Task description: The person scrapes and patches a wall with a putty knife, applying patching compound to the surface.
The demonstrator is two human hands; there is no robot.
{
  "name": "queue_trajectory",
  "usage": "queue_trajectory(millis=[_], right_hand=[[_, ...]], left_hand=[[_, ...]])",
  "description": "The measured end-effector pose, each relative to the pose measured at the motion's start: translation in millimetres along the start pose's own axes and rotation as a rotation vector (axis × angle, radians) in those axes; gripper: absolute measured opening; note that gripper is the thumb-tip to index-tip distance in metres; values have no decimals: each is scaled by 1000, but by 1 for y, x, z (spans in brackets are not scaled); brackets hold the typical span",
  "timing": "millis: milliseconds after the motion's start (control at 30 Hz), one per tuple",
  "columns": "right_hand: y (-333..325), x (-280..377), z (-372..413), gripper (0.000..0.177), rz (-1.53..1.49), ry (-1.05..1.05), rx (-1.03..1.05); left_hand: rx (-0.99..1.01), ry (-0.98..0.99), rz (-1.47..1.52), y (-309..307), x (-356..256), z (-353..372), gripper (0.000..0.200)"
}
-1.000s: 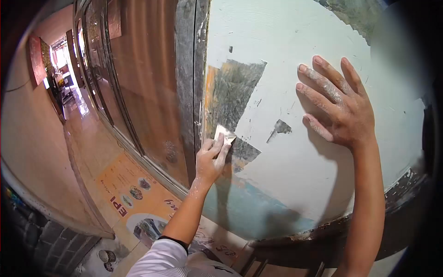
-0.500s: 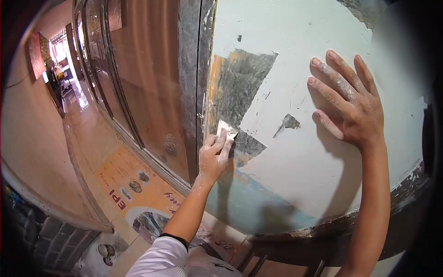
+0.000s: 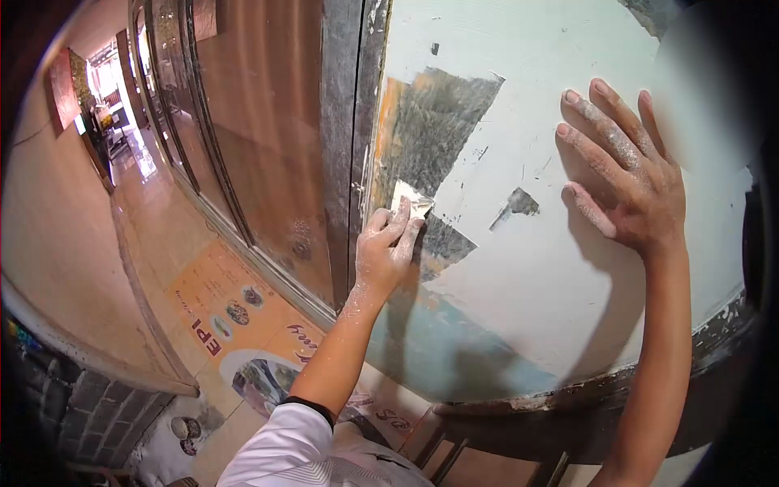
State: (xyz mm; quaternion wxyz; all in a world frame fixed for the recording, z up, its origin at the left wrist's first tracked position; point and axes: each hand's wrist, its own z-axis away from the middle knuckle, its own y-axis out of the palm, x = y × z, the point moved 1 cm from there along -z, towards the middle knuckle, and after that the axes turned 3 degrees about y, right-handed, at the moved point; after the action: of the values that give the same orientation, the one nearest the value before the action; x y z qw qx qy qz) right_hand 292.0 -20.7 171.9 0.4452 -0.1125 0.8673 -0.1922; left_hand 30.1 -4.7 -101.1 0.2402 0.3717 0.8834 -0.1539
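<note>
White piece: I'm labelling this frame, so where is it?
The white piece is near the head view's centre, in the left hand, at the dark patch, left of the right hand.

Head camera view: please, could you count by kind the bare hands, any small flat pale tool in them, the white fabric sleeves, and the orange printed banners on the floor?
Bare white-dusted hands: 2 (left hand, right hand)
Small flat pale tool: 1
White fabric sleeve with black cuff: 1
Orange printed banner: 1
Total: 5
</note>
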Motion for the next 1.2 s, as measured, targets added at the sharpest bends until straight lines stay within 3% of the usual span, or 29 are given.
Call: queue_trajectory(millis=[1200], right_hand=[[4, -2, 2, 64, 8, -21, -14]], left_hand=[[-28, 29, 24, 6, -5, -16, 42]])
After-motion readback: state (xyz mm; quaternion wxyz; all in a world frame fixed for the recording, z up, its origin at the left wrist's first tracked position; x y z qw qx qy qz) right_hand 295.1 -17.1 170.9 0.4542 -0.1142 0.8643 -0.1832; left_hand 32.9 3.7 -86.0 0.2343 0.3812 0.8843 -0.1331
